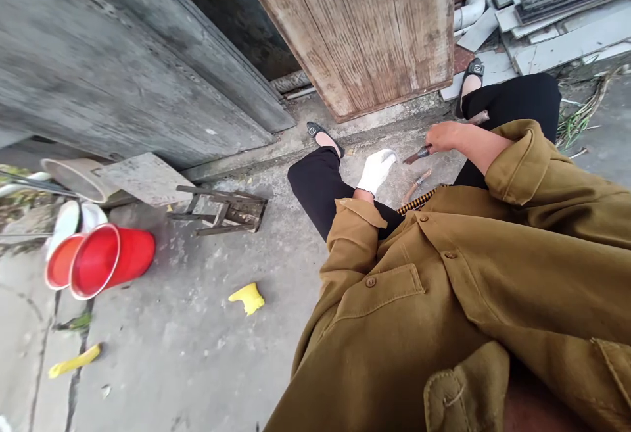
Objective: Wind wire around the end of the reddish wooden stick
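My left hand (377,170), in a white glove, is low between my knees with its fingers curled together; what they hold, if anything, I cannot make out. To its right my bare right hand (442,136) is closed round a rusty brown bar-like tool (417,154). One dark end of the tool points toward the glove, and the other end sticks out past my wrist. Its exact kind is unclear. Below both hands a small wooden-handled tool (417,185) lies near the ground, partly hidden by my clothes.
A wooden panel (369,31) leans ahead of my feet. On the left are a small wooden stool (231,212), a red bucket (135,251) lying on its side and a yellow scrap (249,298). Stacked boards (566,18) lie at the upper right.
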Available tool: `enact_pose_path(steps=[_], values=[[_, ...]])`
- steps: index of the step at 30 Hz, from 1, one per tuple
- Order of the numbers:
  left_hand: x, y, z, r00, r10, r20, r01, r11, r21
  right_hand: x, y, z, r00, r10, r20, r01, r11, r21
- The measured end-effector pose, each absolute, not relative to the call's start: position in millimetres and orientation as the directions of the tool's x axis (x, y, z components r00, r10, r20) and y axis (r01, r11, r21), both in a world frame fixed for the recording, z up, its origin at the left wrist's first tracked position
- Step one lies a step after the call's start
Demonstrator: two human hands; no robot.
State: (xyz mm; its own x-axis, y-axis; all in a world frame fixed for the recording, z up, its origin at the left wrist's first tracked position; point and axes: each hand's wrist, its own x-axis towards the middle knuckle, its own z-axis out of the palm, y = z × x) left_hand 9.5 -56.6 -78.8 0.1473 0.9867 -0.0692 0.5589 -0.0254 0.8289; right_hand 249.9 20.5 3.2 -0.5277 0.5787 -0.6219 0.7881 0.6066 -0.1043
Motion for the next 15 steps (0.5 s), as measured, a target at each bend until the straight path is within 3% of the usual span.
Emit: enact_pose_path(steps=[1,3,5,7,8,10,13,15], values=[[10.0,-55.6,-76.9,0.167,0.983,-0.074,0.584,-0.038,0.811,249.9,19.9,3.3,-0.526,0.582,-0.619,0.779,0.622,-0.077],[9.6,-52.4,-70.5,0.212,0.975,-0.064,0.61,-0.081,0.788,250.1,17.9,4.5,-0.533,0.464,-0.708,0.755,0.638,-0.151],[7.4,-46.5,-61.3,0.245,0.968,-0.046,0.612,-0.117,0.782,249.8,15.2,10.3,-0.571,0.264,-0.777,0.726,0.605,-0.328],[3.8,-38.1,-51.2,0.258,0.965,-0.052,0.565,-0.107,0.818,247.8,13.3,22.0,-0.673,0.164,-0.721,0.682,0.515,-0.519],[1.7,-33.4,-46.5,0.257,0.964,-0.072,0.524,-0.077,0.848,245.7,13.1,29.5,-0.741,0.181,-0.647,0.646,0.458,-0.611],[-2.9,-24.2,-38.5,0.233,0.964,-0.13,0.419,0.021,0.908,239.1,15.7,45.2,-0.822,0.332,-0.463,0.563,0.342,-0.753],[-10.3,-14.0,-31.6,0.257,0.948,-0.186,0.283,0.11,0.953,224.5,30.1,62.8,-0.727,0.634,-0.265,0.498,0.22,-0.839],[-15.1,-9.2,-30.3,0.356,0.917,-0.178,0.23,0.099,0.968,213.4,47.7,69.4,-0.616,0.76,-0.208,0.499,0.172,-0.85]])
